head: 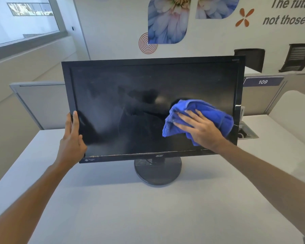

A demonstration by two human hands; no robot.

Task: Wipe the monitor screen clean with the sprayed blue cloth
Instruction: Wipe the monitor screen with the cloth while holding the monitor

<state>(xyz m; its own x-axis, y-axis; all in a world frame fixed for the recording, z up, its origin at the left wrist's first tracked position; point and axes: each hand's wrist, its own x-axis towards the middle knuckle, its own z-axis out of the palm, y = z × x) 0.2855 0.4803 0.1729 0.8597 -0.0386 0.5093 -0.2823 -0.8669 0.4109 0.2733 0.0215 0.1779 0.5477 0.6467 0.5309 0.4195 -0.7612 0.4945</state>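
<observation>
White desk [113, 205] is filling the lower part of your view, and a black monitor [153, 110] is standing on it on a round base [158, 171], its dark screen [130, 106] facing you and showing smears and dusty patches. Your right hand [201, 129] is pressing the blue cloth [206, 111] flat against the lower right part of the screen, fingers stretched out straight over the bunched fabric, not curling round it. Your left hand [71, 138] is bracing the monitor's left edge, fingers straight along the bezel and thumb lying behind the frame. Behind the monitor, grey partitions [42, 103] are dividing the desks, and two black chairs [298, 57] are standing by a wall carrying a flower print [167, 20]
</observation>
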